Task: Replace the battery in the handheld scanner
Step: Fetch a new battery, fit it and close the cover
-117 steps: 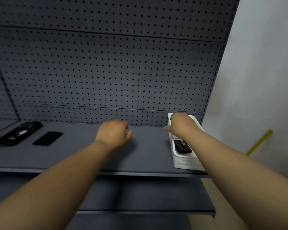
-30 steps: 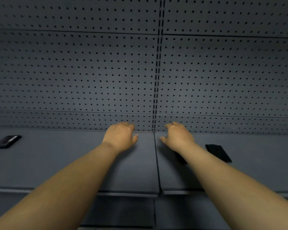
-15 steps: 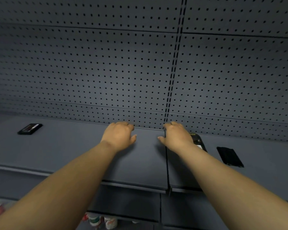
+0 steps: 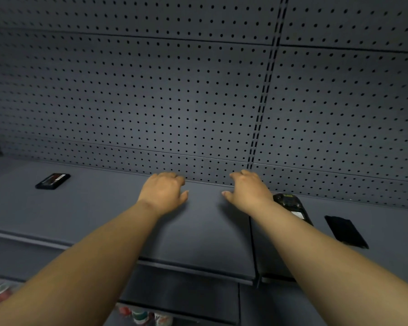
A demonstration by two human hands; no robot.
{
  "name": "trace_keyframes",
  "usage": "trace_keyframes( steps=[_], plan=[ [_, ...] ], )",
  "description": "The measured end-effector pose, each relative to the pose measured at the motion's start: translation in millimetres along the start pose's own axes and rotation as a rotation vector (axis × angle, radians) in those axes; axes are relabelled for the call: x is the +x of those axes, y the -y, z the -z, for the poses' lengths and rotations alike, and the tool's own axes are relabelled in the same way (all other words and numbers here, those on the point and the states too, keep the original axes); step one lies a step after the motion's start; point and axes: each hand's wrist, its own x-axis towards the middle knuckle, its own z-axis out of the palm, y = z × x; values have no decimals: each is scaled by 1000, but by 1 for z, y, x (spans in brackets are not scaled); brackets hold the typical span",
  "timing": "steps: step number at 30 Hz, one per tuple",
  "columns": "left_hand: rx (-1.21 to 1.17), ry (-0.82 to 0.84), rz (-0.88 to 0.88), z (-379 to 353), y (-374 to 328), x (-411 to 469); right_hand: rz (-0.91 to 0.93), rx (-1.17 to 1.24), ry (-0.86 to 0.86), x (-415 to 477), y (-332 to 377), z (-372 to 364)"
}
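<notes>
A black battery with a red and white label (image 4: 52, 181) lies on the grey shelf (image 4: 99, 208) at the far left. The black handheld scanner (image 4: 292, 207) lies back up just right of my right wrist, partly hidden by that arm. A flat black cover (image 4: 345, 231) lies further right. My left hand (image 4: 164, 190) and my right hand (image 4: 247, 190) hover over the middle of the shelf. Both have loosely curled fingers and hold nothing.
A dark perforated back panel (image 4: 174, 102) rises behind the shelf, with a slotted upright (image 4: 262, 107) right of centre. A seam (image 4: 252, 243) splits the shelf under my right arm. Small jars or cans (image 4: 141, 317) show on a lower level.
The view has swung left from the white basket at the shelf's right end. The battery at the left has come closer to the centre. Both hands keep their loosely curled pose.
</notes>
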Motion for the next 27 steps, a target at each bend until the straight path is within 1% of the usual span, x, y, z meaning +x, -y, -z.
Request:
trace_keyframes(
  steps=[6,15,21,27],
  plan=[
    [7,-3,-37,-4,45,15,-26,13,-9,30,42,-7],
    [-17,-14,-108,-13,149,35,-71,23,-12,77,139,-37],
    [-18,10,-138,-21,220,33,-121,30,-5,92,203,-57],
    [-9,14,-163,-21,270,21,-169,61,-9,95,254,-71]
  ],
)
